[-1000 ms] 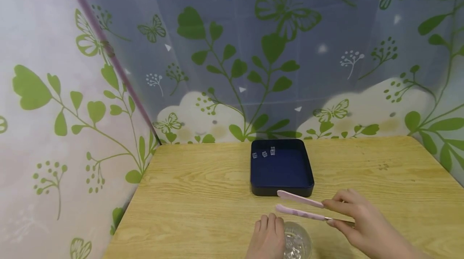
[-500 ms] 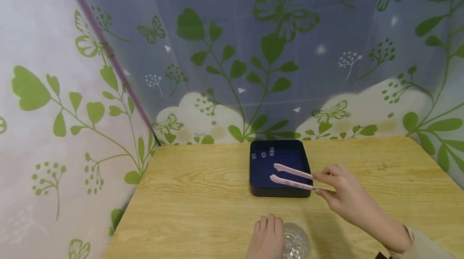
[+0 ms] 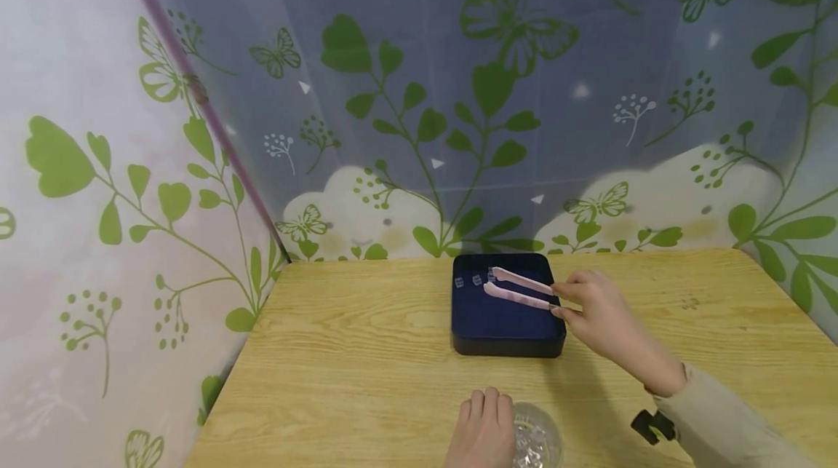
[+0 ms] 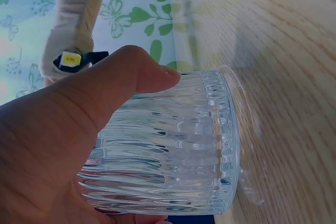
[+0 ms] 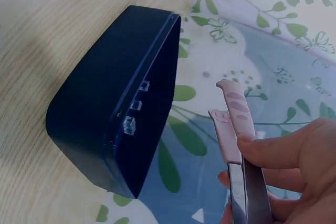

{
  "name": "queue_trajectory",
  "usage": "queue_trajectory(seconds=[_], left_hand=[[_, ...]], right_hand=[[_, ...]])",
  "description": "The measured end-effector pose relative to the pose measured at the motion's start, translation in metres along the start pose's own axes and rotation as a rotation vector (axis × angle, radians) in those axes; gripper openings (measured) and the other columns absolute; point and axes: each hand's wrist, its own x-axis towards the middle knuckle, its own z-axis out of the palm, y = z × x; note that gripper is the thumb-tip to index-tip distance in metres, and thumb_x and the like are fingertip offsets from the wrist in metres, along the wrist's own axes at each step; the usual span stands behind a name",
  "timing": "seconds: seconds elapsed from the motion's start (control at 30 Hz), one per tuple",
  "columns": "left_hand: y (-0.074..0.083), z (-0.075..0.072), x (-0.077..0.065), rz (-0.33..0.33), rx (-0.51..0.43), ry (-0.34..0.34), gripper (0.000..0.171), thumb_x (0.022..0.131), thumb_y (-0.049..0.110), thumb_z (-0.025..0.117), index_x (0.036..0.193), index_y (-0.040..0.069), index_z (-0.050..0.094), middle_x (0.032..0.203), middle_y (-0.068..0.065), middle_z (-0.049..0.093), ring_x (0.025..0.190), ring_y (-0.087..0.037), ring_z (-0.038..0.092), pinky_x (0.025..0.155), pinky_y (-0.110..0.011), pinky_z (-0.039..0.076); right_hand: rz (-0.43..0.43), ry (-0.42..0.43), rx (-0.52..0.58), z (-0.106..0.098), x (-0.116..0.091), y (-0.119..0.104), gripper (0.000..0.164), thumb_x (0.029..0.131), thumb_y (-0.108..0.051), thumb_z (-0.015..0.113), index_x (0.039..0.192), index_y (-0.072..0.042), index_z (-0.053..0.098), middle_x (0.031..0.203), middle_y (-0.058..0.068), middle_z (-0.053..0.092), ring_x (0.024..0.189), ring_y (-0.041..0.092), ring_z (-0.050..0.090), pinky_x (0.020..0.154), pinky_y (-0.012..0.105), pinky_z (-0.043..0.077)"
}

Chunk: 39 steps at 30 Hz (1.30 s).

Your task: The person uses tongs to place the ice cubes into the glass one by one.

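My right hand (image 3: 592,311) holds pink-tipped tongs (image 5: 236,124) between thumb and fingers. Their two tips are apart, with nothing between them, and reach over a dark blue square tray (image 3: 507,346). Several small clear cubes (image 5: 129,125) lie along the tray's far left part; in the head view the tips overlap the rightmost of them. At the front of the table, my left hand (image 3: 483,431) grips a ribbed clear glass (image 4: 184,145), thumb and fingers round its side. More clear pieces (image 3: 532,446) show inside the glass from above.
The wood-grain table (image 3: 353,351) carries both the tray and the glass. Behind it and to the left hang curtains (image 3: 406,126) printed with leaves and butterflies. A dark strap (image 3: 653,426) sits at the right sleeve (image 3: 720,410).
My right hand has carried the tongs forward, from near the glass to over the tray's far part. The left hand and the glass have stayed in place.
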Motion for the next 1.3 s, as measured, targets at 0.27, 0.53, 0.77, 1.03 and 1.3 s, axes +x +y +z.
queue_trajectory(seconds=[0.27,0.53,0.77,1.03,1.3], left_hand=[[0.000,-0.001,0.000,-0.010,0.006,-0.007,0.026,0.098,0.007,0.022,0.093,0.010,0.048,0.085,0.000,0.040,0.076,-0.014,0.038,0.067,-0.025,0.036],[0.000,-0.006,0.000,-0.009,-0.027,-0.090,0.016,0.084,0.017,0.055,0.096,0.009,0.048,0.087,-0.001,0.042,0.077,-0.014,0.039,0.069,-0.025,0.037],[0.000,-0.004,0.000,-0.007,-0.026,-0.073,0.008,0.089,0.014,0.045,0.095,0.010,0.048,0.085,0.000,0.041,0.076,-0.014,0.038,0.067,-0.024,0.037],[-0.001,-0.005,0.001,-0.005,-0.039,-0.088,0.015,0.084,0.017,0.055,0.095,0.009,0.049,0.085,0.000,0.041,0.076,-0.013,0.039,0.067,-0.024,0.037],[-0.001,-0.006,0.000,-0.001,-0.045,-0.098,0.013,0.097,0.012,0.037,0.097,0.008,0.049,0.086,-0.001,0.043,0.077,-0.014,0.039,0.068,-0.024,0.038]], right_hand=[[0.056,-0.047,-0.027,0.017,0.015,0.012,0.025,0.077,0.000,0.079,0.100,0.009,0.073,0.080,0.010,0.059,0.072,0.025,0.049,0.064,0.039,0.040],[0.111,-0.073,-0.041,0.036,0.030,0.028,0.024,0.076,0.000,0.077,0.097,0.010,0.073,0.077,0.012,0.057,0.071,0.028,0.049,0.065,0.043,0.043],[0.128,-0.086,-0.063,0.050,0.034,0.042,0.023,0.073,0.002,0.075,0.094,0.011,0.073,0.077,0.015,0.059,0.076,0.035,0.052,0.069,0.047,0.045],[0.180,-0.119,-0.086,0.063,0.038,0.049,0.022,0.072,0.000,0.072,0.092,0.008,0.073,0.079,0.015,0.058,0.079,0.036,0.051,0.067,0.047,0.044],[0.183,-0.131,-0.132,0.077,0.043,0.054,0.012,0.071,-0.001,0.069,0.082,0.003,0.074,0.082,0.019,0.062,0.082,0.040,0.055,0.063,0.052,0.047]])
